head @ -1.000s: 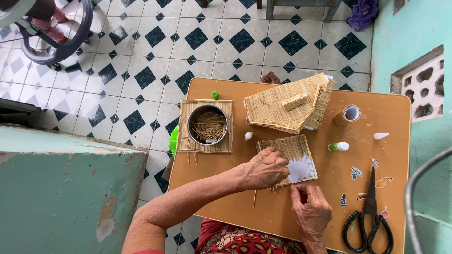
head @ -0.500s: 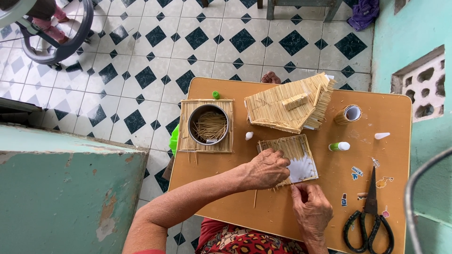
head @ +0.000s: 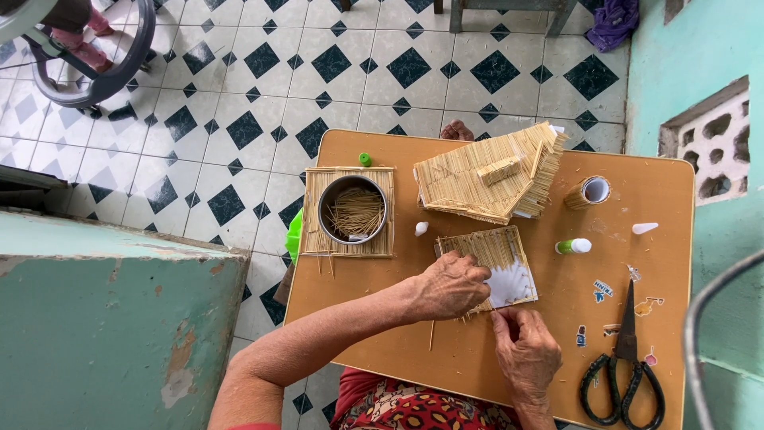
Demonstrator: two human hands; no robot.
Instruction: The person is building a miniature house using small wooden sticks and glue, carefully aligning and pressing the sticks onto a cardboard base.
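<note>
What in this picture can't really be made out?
Head view only:
- Left hand covers the near-left corner of the stick panel.
- What the right hand fingertips pinch: too small to tell.
- Stickers on the table: too small.
- The person's body: cut off by the bottom edge.

Tin [head: 352,210] on mat [head: 314,239]; scissors [head: 623,366] far right.

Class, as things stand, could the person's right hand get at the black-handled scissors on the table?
Probably yes. The right hand is at the stick panel's near edge, and the scissors lie just to its right with only bare table between.
</note>
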